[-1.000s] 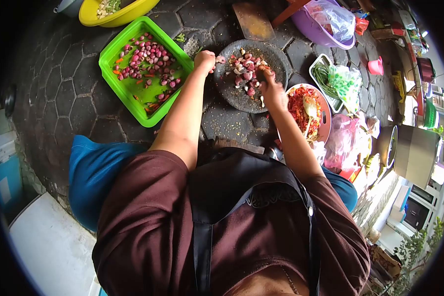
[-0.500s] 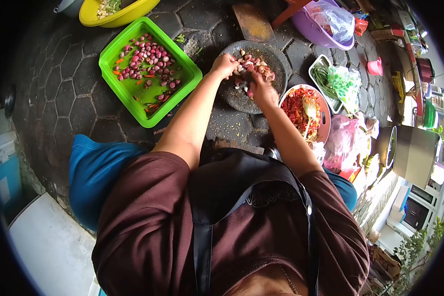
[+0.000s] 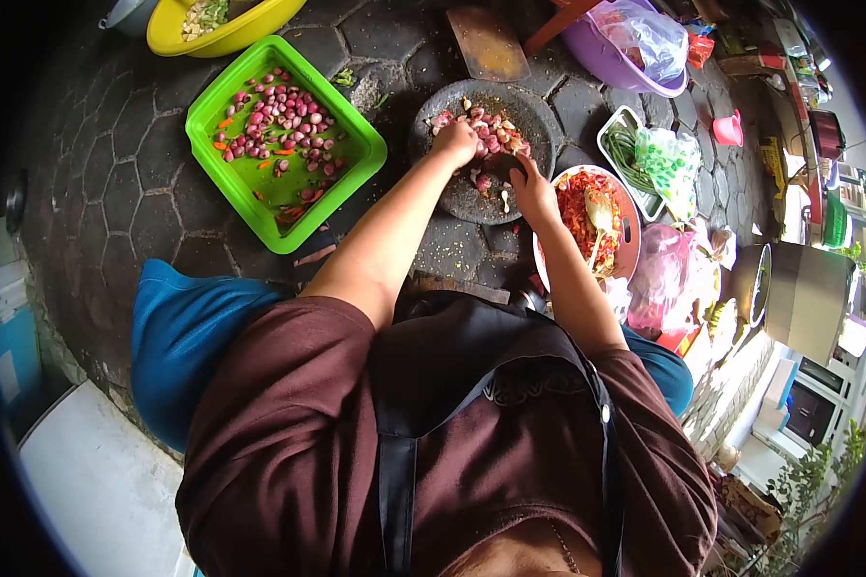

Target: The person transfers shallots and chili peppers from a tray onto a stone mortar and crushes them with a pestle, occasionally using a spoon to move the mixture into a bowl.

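A round grey stone mortar (image 3: pixel 433 108) lies on the paving, holding shallots (image 3: pixel 496 133) and pale cloves. Over its left part is my left hand (image 3: pixel 455 144), fingers curled down at the shallots; whatever they grip is hidden. My right hand (image 3: pixel 535 192) is at the mortar's right edge, fingers bent round a dark object whose shape I cannot make out. Left of the mortar, a green tray (image 3: pixel 364 178) contains many small shallots and a few orange chillies. A pink-rimmed bowl (image 3: pixel 629 252) of chopped red chillies with a spoon in it is beside my right forearm.
A yellow basin (image 3: pixel 260 29) is at the upper left. Beyond the mortar lie a wooden board (image 3: pixel 489 43) and a purple basin (image 3: pixel 587 48) with plastic bags. At right are a white tray (image 3: pixel 649 204) of green beans, a pink bag (image 3: pixel 662 274) and a pink dipper (image 3: pixel 729 130).
My left hand has shifted slightly right and down over the shallots. My right hand has moved right and down, toward the mortar's edge. The whole view has shifted slightly.
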Motion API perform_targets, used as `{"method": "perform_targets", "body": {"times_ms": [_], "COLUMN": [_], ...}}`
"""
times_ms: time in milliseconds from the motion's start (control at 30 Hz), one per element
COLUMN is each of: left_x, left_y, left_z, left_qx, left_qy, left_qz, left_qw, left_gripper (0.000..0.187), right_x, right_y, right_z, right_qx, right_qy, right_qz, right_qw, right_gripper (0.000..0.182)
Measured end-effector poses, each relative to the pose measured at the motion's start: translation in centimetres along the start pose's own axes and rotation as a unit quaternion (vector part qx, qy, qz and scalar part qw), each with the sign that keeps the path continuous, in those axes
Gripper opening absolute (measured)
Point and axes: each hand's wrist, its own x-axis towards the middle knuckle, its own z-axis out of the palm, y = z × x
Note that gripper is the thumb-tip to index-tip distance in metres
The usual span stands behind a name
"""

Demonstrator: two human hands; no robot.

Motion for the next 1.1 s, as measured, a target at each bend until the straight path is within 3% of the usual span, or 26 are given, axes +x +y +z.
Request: {"method": "perform_targets", "body": {"times_ms": [33,67,133,167,333,367,400,433,467,533,567,600,667,733,833,900,967,1033,1100], "left_x": [0.3,0.8,1.0,1.3,1.3,1.3,1.3,2.0,1.7,0.8,0.0,0.3,0.4,0.6,-0.2,1.9,-0.5,-1.6,-1.1], "left_y": [0.0,0.0,0.1,-0.1,-0.9,-1.0,-0.9,-2.2,-2.6,-2.1,-1.5,-2.2,-3.0,-3.6,-2.8,-4.2,-2.0,-0.3,0.0], "left_z": [-0.8,-1.9,-4.0,-5.2,-7.2,-7.0,-7.0,-6.3,-6.5,-8.1,-9.1,-9.2,-8.8,-7.4,-6.3,-3.4,-4.1,-4.4,-4.0], "left_qx": [-0.155,-0.275,-0.476,-0.512,-0.541,-0.484,-0.423,-0.273,-0.273,-0.020,-0.031,0.003,0.012,0.053,0.100,0.068,0.116,0.114,0.072], "left_qy": [-0.045,-0.069,-0.093,-0.127,-0.107,-0.052,0.003,0.076,0.075,0.162,0.115,0.076,0.045,0.082,0.046,0.057,0.054,0.061,0.039], "left_qz": [-0.072,-0.100,-0.154,-0.157,-0.137,-0.139,-0.139,-0.105,-0.106,-0.086,-0.107,-0.094,-0.116,-0.086,-0.050,-0.069,0.012,0.088,0.081], "left_qw": [0.984,0.954,0.861,0.835,0.823,0.862,0.895,0.953,0.953,0.983,0.987,0.993,0.992,0.991,0.993,0.994,0.992,0.988,0.993], "left_gripper": [0.021,0.008,0.020,0.034,0.035,0.036,0.037,0.040,0.040,0.042,0.043,0.043,0.042,0.040,0.031,0.030,0.029,0.026,0.028], "right_x": [-0.1,-0.2,-0.3,-0.2,-2.5,-2.4,-2.1,-1.8,-1.7,0.0,1.1,1.6,2.2,0.9,-0.8,-0.5,0.8,1.3,0.7], "right_y": [0.3,0.5,-0.1,-0.1,-4.1,-3.2,-3.2,-1.9,-0.8,-1.1,-0.5,-1.4,-0.8,-2.0,-2.2,-1.0,-1.1,-1.1,-1.7], "right_z": [0.3,0.7,0.7,0.9,0.2,1.8,3.2,5.3,6.8,4.5,4.3,2.9,2.0,1.4,3.7,5.3,4.1,2.2,0.6], "right_qx": [0.012,0.024,0.016,0.005,-0.056,-0.062,-0.136,-0.128,-0.120,-0.032,-0.030,-0.018,0.027,0.027,-0.077,-0.076,-0.075,0.016,0.050], "right_qy": [-0.013,-0.025,-0.028,-0.004,0.038,0.067,-0.017,0.018,0.051,-0.021,-0.012,-0.065,-0.043,0.012,0.012,0.017,-0.026,-0.012,0.030], "right_qz": [-0.006,-0.013,0.005,-0.011,-0.037,-0.092,-0.028,-0.039,-0.049,-0.037,-0.076,-0.026,-0.046,-0.068,-0.044,-0.056,-0.021,-0.010,-0.002], "right_qw": [1.000,0.999,0.999,1.000,0.997,0.992,0.990,0.991,0.990,0.999,0.997,0.997,0.998,0.997,0.996,0.995,0.997,1.000,0.998], "right_gripper": [0.040,0.041,0.040,0.042,0.046,0.048,0.049,0.049,0.049,0.049,0.048,0.046,0.046,0.046,0.051,0.044,0.046,0.041,0.039]}}
